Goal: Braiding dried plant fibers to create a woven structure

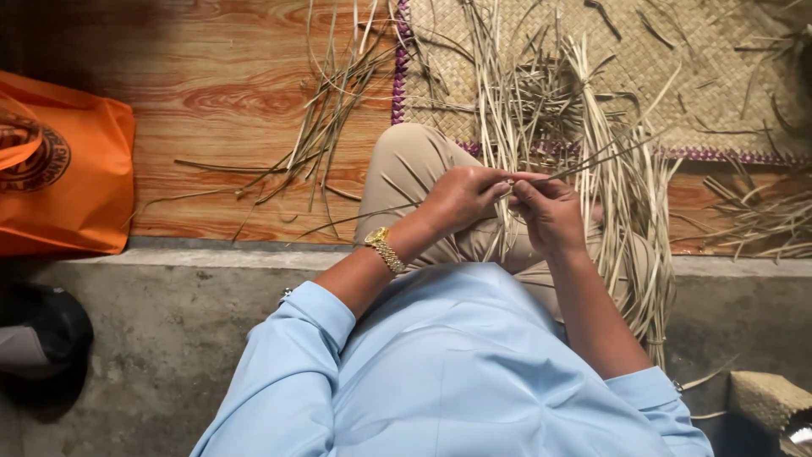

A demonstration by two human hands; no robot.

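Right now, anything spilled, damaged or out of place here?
Nothing damaged. Loose dried strips lie scattered off the woven mat onto the wood-pattern floor. Left hand and right hand pinch one strip together.

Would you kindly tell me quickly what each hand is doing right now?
Left hand: closed, pinching a dried reed strip.
Right hand: closed, fingertips pinching the same strip.

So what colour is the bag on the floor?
Bright orange bag with a dark round print, seen best in the head view.
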